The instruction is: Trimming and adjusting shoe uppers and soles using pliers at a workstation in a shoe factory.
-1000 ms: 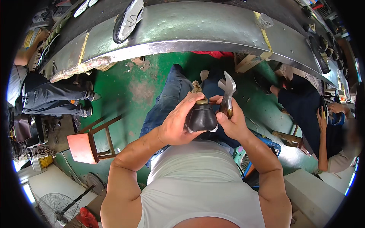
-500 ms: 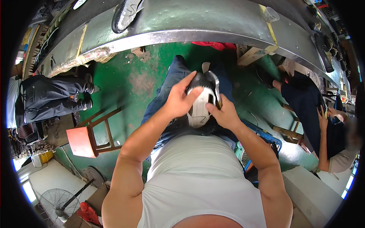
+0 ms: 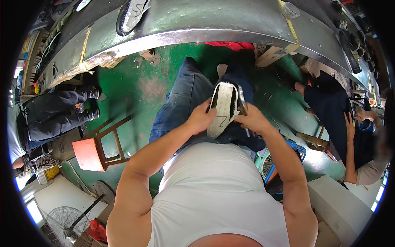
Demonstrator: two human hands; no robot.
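Observation:
Over my lap I see a shoe on a last (image 3: 224,101), its pale underside facing up and the dark upper folded over along the edges. My left hand (image 3: 201,117) is closed on the shoe's left side, with the thumb near the underside. On the other side, my right hand (image 3: 252,120) grips metal pincers (image 3: 241,98). The curved head of the pincers lies along the shoe's right edge; whether its jaws bite the upper cannot be made out.
A metal-topped workbench (image 3: 185,36) runs across the front, with another lasted shoe (image 3: 131,17) and a clear cup (image 3: 291,11) on it. An orange-topped stool (image 3: 88,154) stands left. One co-worker (image 3: 53,115) is at left, another (image 3: 329,111) at right. A fan (image 3: 68,222) is at lower left.
The shoe has turned over, from toe and upper showing to its pale underside facing up. My left hand has shifted down to its side; my right hand has moved slightly right with the pincers.

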